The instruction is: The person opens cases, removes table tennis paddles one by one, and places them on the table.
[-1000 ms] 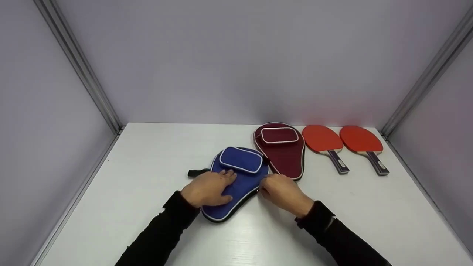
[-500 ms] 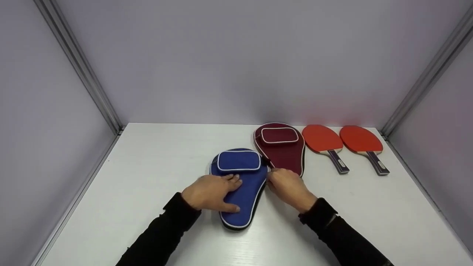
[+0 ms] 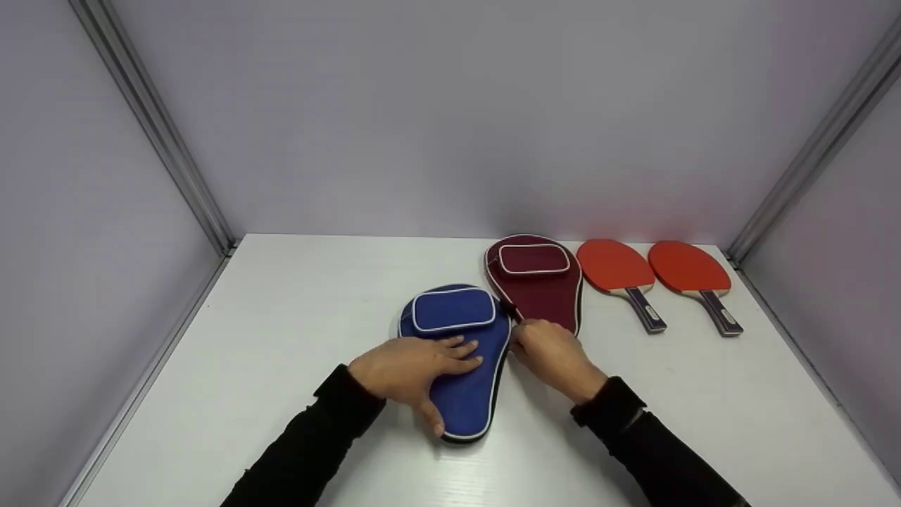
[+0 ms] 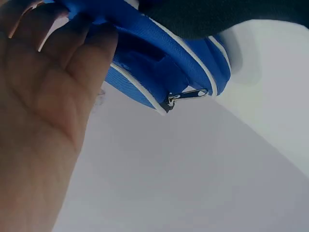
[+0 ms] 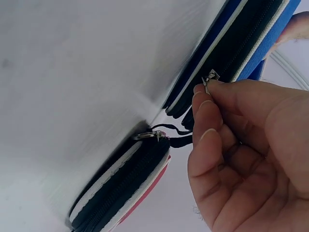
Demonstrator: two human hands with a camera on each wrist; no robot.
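Note:
A blue table tennis paddle case (image 3: 468,405) with white piping lies on the white table, its narrow end toward me. My left hand (image 3: 415,370) rests on it with fingers spread, just below its small front pocket (image 3: 454,310). In the left wrist view a metal zipper pull (image 4: 190,94) shows on blue fabric beside the left hand (image 4: 43,101). At the case's right edge is my right hand (image 3: 552,355); in the right wrist view its thumb and forefinger pinch the zipper pull (image 5: 206,84) on the black zipper side. The fingertips are hidden in the head view.
Behind the right hand lies a dark red paddle case (image 3: 549,299), close against the blue one. Two red table tennis paddles, one (image 3: 616,264) beside it and another (image 3: 690,266) farther right, lie handles toward me. Pale walls enclose the table's back and sides.
The blue case has turned so its narrow end points more straight at me. My right hand has moved slightly away and right along its edge; the left hand's fingers have spread and shifted right.

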